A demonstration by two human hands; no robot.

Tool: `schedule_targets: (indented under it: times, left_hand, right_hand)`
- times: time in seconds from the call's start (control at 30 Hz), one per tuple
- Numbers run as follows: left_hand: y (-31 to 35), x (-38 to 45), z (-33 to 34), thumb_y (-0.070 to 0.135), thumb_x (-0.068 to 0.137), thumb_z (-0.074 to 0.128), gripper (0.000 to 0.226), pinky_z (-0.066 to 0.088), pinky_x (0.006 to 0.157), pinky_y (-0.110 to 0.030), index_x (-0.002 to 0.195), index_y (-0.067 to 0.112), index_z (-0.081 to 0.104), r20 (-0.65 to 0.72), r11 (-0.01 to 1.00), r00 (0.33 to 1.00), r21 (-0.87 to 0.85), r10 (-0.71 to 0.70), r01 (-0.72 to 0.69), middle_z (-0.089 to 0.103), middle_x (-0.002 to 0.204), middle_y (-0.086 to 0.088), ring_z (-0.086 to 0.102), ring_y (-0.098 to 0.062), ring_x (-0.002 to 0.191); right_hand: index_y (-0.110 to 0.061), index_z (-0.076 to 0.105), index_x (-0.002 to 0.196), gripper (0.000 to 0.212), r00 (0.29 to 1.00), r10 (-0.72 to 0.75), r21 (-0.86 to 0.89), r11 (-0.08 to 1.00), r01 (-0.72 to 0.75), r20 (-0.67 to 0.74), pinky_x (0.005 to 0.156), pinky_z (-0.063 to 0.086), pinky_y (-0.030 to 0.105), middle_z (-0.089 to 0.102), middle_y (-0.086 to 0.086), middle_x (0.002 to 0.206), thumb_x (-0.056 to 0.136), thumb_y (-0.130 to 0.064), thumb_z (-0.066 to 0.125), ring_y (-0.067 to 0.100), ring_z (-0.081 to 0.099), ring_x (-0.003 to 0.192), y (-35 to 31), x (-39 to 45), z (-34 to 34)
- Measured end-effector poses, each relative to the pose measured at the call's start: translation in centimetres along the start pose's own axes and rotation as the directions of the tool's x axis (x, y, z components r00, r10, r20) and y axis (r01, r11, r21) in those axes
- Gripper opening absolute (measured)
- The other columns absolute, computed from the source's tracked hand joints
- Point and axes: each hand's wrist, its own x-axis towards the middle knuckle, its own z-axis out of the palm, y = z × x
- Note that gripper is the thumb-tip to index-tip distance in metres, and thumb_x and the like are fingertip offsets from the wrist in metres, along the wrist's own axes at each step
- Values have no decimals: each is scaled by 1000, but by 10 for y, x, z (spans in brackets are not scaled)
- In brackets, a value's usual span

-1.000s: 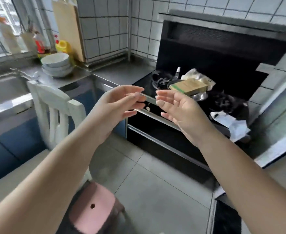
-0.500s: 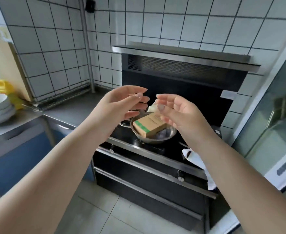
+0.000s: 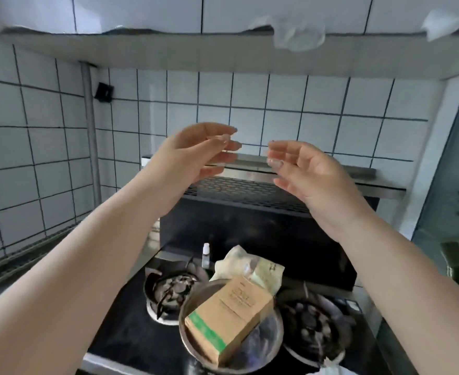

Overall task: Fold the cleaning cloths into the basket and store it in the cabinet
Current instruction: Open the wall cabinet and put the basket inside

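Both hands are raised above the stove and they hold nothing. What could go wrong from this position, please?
1. The left hand and right hand are up near the range hood; reaching higher, a forearm might knock its edge.
2. The cardboard box lies tilted in a metal bowl on the stove, under the arms; a lowered elbow could tip it.
3. No cloth or basket is in view, so the task may stall here.

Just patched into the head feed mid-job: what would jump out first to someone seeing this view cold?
Two bare hands, left hand and right hand, raised mid-frame before the tiled wall, fingers relaxed, holding nothing. Below them, a brown box with a green stripe lies tilted in a metal bowl on the black stove, a crumpled bag just behind it. White cloth-like pieces hang over a ledge along the top.
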Motion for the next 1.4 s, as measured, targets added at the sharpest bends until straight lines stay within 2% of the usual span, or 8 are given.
schedule_targets:
  times: [0.37,0.5,0.57,0.63,0.73,0.9,1.17,1.4]
  left_hand:
    - [29,175,-16,20,93,55,13,52,94,-35,98,26,66,118,960,957,67,264,-273,73,92,7,68,-7,90]
    - [48,230,1,17,91,55,14,52,84,-22,92,26,66,33,892,910,187,413,-411,69,87,13,63,7,78]
    - [57,261,16,13,93,50,19,43,64,-2,100,21,66,-21,799,848,349,529,-490,66,91,14,56,15,66]
    - [61,290,26,12,94,45,28,36,66,5,112,18,65,-3,634,758,551,652,-543,64,111,6,56,8,82]
    - [60,332,39,20,96,43,34,36,99,-24,126,21,57,142,308,676,810,723,-500,52,133,2,50,-16,118]
    - [46,359,54,29,96,42,33,27,100,-37,123,24,60,253,24,701,933,667,-360,50,136,4,43,-19,125]
    - [44,362,63,26,94,39,33,24,101,-38,120,30,59,209,28,748,956,630,-291,54,125,1,50,-21,116]
    - [54,351,59,32,96,41,29,29,95,-37,121,27,55,153,94,737,955,659,-283,54,122,-2,50,-23,115]
  right_hand:
    - [-34,65,98,16,979,-165,-227,964,135,-121,101,46,37,65,-11,105,85,-23,66,4,61,102,-14,161,-20]
    - [-28,61,114,29,968,-218,-409,900,150,-124,100,42,24,63,-8,118,85,-24,67,2,57,109,-21,212,-51]
    - [-21,59,124,39,933,-325,-597,783,173,-157,100,35,17,58,-5,129,86,-22,66,6,51,121,-24,239,-70]
    - [-17,54,130,45,885,-442,-780,602,171,-147,101,27,15,50,-2,138,87,-22,64,12,45,128,-28,264,-83]
    - [-9,45,137,54,848,-528,-917,356,182,-37,106,21,18,39,4,147,87,-18,63,19,37,135,-30,296,-99]
    - [-7,39,141,59,854,-507,-973,109,201,120,113,24,33,35,6,150,87,-18,60,22,32,138,-19,328,-102]
    - [-15,46,135,50,816,-574,-983,94,156,74,103,32,44,50,5,134,87,-24,58,28,47,122,-7,333,-95]
    - [-28,44,134,47,780,-625,-993,79,82,15,111,6,59,48,-7,132,89,-26,55,20,43,124,-14,314,-81]
